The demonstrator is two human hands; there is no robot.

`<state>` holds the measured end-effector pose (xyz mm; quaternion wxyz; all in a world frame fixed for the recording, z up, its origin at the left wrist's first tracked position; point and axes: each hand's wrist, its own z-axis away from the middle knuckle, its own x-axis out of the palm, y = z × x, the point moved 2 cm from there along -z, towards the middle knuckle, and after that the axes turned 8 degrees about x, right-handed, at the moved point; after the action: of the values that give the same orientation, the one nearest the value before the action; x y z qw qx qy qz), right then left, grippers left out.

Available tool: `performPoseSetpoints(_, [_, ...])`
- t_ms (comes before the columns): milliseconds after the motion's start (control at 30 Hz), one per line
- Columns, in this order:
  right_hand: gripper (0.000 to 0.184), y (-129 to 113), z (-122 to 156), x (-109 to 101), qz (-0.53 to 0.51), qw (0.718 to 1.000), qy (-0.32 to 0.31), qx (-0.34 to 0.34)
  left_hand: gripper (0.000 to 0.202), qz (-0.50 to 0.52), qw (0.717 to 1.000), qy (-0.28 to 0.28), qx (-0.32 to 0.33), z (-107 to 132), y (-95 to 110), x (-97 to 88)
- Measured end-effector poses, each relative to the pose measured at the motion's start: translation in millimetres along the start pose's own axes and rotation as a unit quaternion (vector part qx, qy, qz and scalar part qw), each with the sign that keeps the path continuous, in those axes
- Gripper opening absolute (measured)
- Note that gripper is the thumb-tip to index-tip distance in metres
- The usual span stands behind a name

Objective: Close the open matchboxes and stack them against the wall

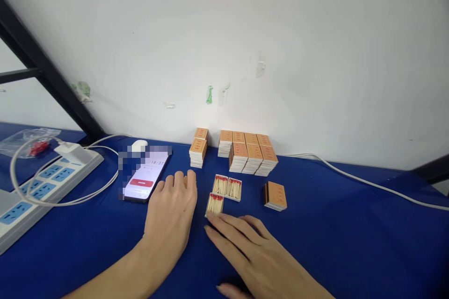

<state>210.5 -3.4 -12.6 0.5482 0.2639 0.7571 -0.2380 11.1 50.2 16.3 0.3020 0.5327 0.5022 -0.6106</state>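
My left hand [172,210] is closed, its fingers curled down near the table. A small orange patch like a matchbox [185,181] shows between its fingertips, mostly hidden by the hand. With fingers stretched and apart, my right hand [252,250] touches the near end of an open matchbox tray [215,204] full of red-tipped matches. Just beyond it, two more filled trays lie side by side, a left tray [220,185] and a right tray [234,188]. Farther right sits a short stack of orange matchboxes [276,195].
Stacked matchboxes [250,152] stand in rows against the wall, with a smaller stack [198,149] to their left. A phone [143,177] lies left of my left hand. A power strip [45,187] with a looping white cable [70,203] occupies the far left of the blue table [333,238].
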Motion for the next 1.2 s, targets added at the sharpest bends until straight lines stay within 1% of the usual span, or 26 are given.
performPoseSetpoints(67, [0.06, 1, 1, -1, 0.004, 1.0, -0.002, -0.007, 0.031, 0.001, 1.0, 0.001, -0.002, -1, 0, -0.4])
performPoseSetpoints(200, [0.047, 6, 5, -11, -0.031, 0.999, 0.012, -0.014, 0.032, -0.002, 1.0, 0.01, 0.001, -1, -1, 0.8])
performPoseSetpoints(367, [0.035, 10, 8, -24, -0.103, 0.992, 0.078, 0.004, 0.035, -0.006, 0.999, 0.037, 0.016, 1, -1, 5.3])
performPoseSetpoints(567, [0.042, 18, 13, -38, -0.146, 0.979, 0.138, 0.031, 0.033, 0.0, 0.995, 0.099, 0.023, 4, 1, 4.1])
performPoseSetpoints(633, [0.041, 19, 14, -36, -0.145, 0.977, 0.149, 0.041, 0.031, 0.004, 0.992, 0.123, 0.019, 4, 1, 1.5])
performPoseSetpoints(667, [0.039, 19, 13, -33, -0.143, 0.977, 0.152, 0.049, 0.032, 0.012, 0.989, 0.143, 0.021, 4, 1, 0.0])
performPoseSetpoints(733, [0.037, 15, 11, -23, -0.14, 0.976, 0.153, 0.073, 0.038, 0.045, 0.976, 0.211, 0.045, 5, 3, -3.3])
performPoseSetpoints(800, [0.041, 10, 8, -10, -0.139, 0.975, 0.143, 0.103, 0.046, 0.112, 0.946, 0.29, 0.094, 8, 6, -6.2])
performPoseSetpoints(833, [0.044, 7, 6, -4, -0.14, 0.974, 0.135, 0.114, 0.048, 0.154, 0.928, 0.319, 0.117, 10, 7, -7.2])
performPoseSetpoints(900, [0.045, 1, 3, 7, -0.143, 0.975, 0.113, 0.128, 0.049, 0.241, 0.895, 0.344, 0.153, 13, 11, -8.3])
performPoseSetpoints(967, [0.04, -1, 3, 14, -0.138, 0.977, 0.105, 0.127, 0.05, 0.311, 0.868, 0.342, 0.179, 17, 15, -9.4])
performPoseSetpoints(1033, [0.034, 0, 4, 15, -0.13, 0.979, 0.103, 0.12, 0.049, 0.368, 0.854, 0.31, 0.197, 18, 17, -9.5])
performPoseSetpoints(1067, [0.031, 2, 5, 14, -0.13, 0.98, 0.103, 0.114, 0.049, 0.393, 0.853, 0.284, 0.192, 18, 18, -8.9])
performPoseSetpoints(1133, [0.029, 6, 6, 8, -0.137, 0.979, 0.105, 0.107, 0.049, 0.435, 0.856, 0.229, 0.159, 16, 17, -6.2])
performPoseSetpoints(1200, [0.029, 11, 6, -1, -0.147, 0.976, 0.115, 0.108, 0.053, 0.449, 0.863, 0.192, 0.127, 13, 15, -3.3])
